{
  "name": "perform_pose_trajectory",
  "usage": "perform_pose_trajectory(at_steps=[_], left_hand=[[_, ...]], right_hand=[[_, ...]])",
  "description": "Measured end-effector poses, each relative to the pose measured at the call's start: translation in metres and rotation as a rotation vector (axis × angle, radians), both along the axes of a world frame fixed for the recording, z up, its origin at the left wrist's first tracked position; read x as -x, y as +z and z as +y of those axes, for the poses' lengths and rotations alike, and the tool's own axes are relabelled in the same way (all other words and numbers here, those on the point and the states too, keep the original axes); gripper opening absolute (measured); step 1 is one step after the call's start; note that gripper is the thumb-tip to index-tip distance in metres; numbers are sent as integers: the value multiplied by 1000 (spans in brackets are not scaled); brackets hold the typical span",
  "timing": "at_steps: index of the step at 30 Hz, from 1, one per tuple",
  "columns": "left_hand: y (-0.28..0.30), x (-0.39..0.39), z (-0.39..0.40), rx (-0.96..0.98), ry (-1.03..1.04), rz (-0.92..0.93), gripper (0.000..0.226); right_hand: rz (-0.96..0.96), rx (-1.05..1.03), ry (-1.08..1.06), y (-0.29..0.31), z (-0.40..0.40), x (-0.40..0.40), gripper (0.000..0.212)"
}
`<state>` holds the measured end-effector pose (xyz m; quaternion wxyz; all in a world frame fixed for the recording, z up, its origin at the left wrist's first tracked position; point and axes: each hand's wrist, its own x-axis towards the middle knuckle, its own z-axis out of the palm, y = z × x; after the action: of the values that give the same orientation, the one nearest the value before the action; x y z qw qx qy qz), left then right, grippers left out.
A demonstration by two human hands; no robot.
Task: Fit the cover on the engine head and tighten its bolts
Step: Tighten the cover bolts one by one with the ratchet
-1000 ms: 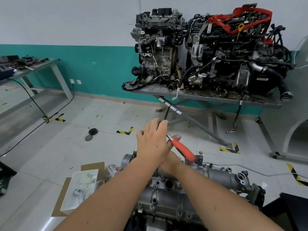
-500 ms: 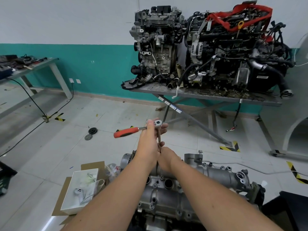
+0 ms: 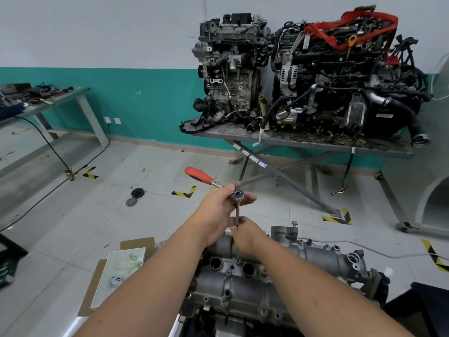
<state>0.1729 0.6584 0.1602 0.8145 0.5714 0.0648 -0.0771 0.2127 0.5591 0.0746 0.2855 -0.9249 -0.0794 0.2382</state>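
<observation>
A grey aluminium cover (image 3: 245, 285) sits on the engine head at the bottom centre, with round plug holes and small bolts along its edges. My left hand (image 3: 218, 212) grips the head of a ratchet wrench (image 3: 237, 193), whose orange handle (image 3: 198, 175) points up and to the left. A steel extension bar (image 3: 238, 210) runs down from the ratchet head. My right hand (image 3: 245, 233) pinches the bar's lower end at the far edge of the cover. The socket and the bolt under it are hidden by my hands.
A white box (image 3: 119, 273) of small parts sits on cardboard left of the engine. Two engines (image 3: 303, 76) stand on a metal table behind. A workbench (image 3: 43, 100) with tools is at far left. Two black discs (image 3: 134, 197) and a cable lie on the tiled floor.
The orange handle has swung from pointing right, round to the left, and now sits up and to the left. Both hands stay at the same bolt.
</observation>
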Motion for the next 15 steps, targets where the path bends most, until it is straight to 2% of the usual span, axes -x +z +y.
perform_pose_trajectory(at_steps=[6,9,15], left_hand=[[12,-4,-8,-144,139,59,16],[21,-12,-14,-372,171,100,18],[33,-22,-21,-876,25,-15,20]], right_hand=[[-30,11,44,6,0,2,17],[-45,41,66,6,-1,3,26],[-59,27,79,4,-2,2,33]])
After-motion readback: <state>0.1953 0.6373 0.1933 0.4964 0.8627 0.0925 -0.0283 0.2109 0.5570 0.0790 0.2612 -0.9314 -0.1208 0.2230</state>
